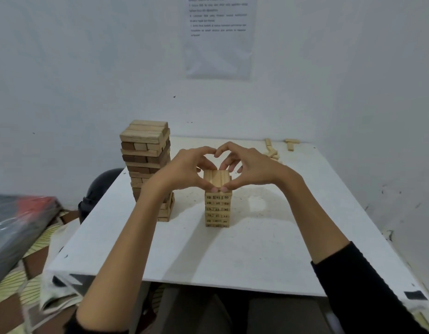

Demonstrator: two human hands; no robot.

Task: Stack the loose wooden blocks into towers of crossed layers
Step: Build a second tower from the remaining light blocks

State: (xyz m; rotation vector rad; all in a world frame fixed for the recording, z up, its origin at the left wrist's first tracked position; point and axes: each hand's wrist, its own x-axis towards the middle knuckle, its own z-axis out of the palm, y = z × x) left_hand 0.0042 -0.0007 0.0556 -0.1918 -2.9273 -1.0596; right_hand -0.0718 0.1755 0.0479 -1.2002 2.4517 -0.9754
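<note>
Both my hands are cupped around the top of the small tower of pale numbered wooden blocks, which stands near the middle of the white tabletop. My left hand comes in from the left and my right hand from the right. Each one pinches the top layer of that tower: the thumbs press side by side against its near face, and the other fingers curl over towards its far side. My two forefingers arch up and meet above the tower, so the hands close a ring around it. The top layer's blocks run away from me, and the numbered ends of the layers below face me.

Just to the left, nearer the left edge, stands the tall tower of larger light and dark brown wooden blocks; my left forearm passes in front of its lower part. A few loose pale wooden blocks lie scattered at the far right corner of the tabletop, well apart from both towers.

My right arm wears a black sleeve. A printed white paper sheet hangs on the wall behind, its text too blurred to read. A dark rounded object sits beyond the left edge.
</note>
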